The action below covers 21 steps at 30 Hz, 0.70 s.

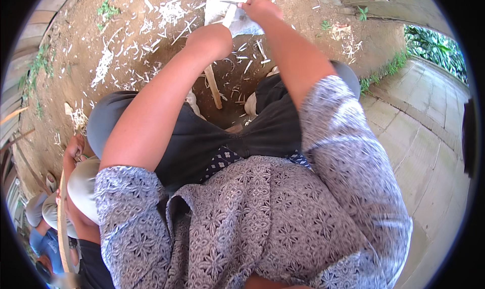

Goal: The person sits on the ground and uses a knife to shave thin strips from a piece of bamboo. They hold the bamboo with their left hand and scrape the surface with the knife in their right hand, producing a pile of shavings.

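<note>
Both my arms stretch forward over the ground in front of my knees. My left hand is closed around a pale wooden strip. The strip's lower part hangs down between my legs, and its whitish upper end shows beyond my fist. A little farther off to the right, my right hand grips a small knife. Its blade points left, across the upper end of the strip; whether the edge touches the wood I cannot tell. Under both lies a white cloth or sack at the top edge of the view.
Wood shavings are strewn over the brown dirt. At the lower left, another person's hand shows beside a long curved wooden strip, with more seated people behind. Paving slabs lie on the right, below a wooden beam.
</note>
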{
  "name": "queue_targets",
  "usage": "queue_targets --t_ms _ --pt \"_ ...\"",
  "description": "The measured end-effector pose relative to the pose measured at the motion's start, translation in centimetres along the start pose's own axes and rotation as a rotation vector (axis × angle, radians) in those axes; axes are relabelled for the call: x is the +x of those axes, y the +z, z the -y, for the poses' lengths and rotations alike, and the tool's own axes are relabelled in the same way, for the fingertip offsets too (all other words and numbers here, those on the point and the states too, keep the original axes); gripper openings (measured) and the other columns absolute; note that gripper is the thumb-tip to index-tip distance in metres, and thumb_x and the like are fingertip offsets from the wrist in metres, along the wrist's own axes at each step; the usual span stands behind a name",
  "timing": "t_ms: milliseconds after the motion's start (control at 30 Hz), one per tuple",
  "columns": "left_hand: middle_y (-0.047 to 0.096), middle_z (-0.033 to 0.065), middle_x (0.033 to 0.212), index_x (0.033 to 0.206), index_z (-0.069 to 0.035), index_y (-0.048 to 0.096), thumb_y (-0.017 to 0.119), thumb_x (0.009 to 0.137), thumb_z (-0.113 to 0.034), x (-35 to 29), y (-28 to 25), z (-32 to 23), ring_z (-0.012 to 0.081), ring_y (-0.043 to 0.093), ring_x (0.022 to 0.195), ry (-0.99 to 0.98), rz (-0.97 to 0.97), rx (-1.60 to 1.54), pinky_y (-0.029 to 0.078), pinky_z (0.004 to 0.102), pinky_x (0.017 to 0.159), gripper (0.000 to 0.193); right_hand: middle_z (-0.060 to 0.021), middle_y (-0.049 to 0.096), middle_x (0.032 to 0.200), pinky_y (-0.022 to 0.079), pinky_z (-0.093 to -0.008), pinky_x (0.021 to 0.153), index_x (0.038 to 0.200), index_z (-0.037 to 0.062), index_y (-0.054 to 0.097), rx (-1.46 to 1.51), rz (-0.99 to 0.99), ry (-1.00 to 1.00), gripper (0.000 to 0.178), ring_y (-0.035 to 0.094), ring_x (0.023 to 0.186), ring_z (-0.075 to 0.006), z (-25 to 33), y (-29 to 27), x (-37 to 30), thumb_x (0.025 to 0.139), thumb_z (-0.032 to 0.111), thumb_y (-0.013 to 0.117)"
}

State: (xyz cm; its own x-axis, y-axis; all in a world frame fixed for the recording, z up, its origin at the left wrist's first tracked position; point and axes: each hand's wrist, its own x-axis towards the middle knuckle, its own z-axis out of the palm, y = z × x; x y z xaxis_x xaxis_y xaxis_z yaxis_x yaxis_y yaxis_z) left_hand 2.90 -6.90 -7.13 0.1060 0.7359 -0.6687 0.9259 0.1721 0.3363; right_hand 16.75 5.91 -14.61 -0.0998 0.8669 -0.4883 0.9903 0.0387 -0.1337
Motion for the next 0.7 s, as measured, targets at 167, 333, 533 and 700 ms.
queue_targets --t_ms 167,333,533,700 --pt "0.072 0.0237 0.111 0.110 0.002 0.071 0.060 0.088 -0.018 -0.1 -0.4 0.0 0.0377 0.071 0.104 -0.020 -0.036 -0.004 0.055 0.0468 0.089 0.032 -0.0118 0.072 0.114 0.051 -0.0448 0.096 0.112 0.0138 0.069 0.155 -0.074 -0.026 0.049 0.067 0.111 -0.0299 -1.5 2.5 1.6 0.093 0.058 0.059" --pt "0.072 0.0252 0.107 0.108 0.002 0.071 0.048 0.100 -0.028 0.8 0.5 0.8 0.0404 0.070 0.101 0.006 -0.025 -0.099 0.054 0.0485 0.089 0.039 -0.0142 0.073 0.093 0.054 -0.0430 0.083 0.098 0.0095 0.070 0.091 0.035 -0.281 0.054 0.070 0.088 -0.0293 -3.1 -1.0 0.3 0.088 0.063 0.066" --pt "0.070 0.0283 0.094 0.101 0.004 0.068 0.036 0.106 -0.035 1.0 1.7 1.5 0.0437 0.069 0.094 0.032 -0.082 -0.235 0.052 0.0530 0.086 0.050 -0.0051 0.073 0.093 0.052 -0.0414 0.083 0.096 0.0145 0.070 0.159 0.079 -0.214 0.049 0.069 0.091 -0.0240 -3.1 -0.9 -1.7 0.088 0.063 0.066" --pt "0.069 0.0278 0.091 0.100 0.005 0.067 0.035 0.107 -0.035 1.4 2.0 1.8 0.0447 0.068 0.092 0.053 -0.078 -0.230 0.051 0.0536 0.085 0.051 -0.0043 0.073 0.097 0.052 -0.0423 0.084 0.103 0.0189 0.069 0.132 0.041 -0.164 0.047 0.069 0.095 -0.0235 -2.5 -0.8 -2.2 0.088 0.064 0.066"
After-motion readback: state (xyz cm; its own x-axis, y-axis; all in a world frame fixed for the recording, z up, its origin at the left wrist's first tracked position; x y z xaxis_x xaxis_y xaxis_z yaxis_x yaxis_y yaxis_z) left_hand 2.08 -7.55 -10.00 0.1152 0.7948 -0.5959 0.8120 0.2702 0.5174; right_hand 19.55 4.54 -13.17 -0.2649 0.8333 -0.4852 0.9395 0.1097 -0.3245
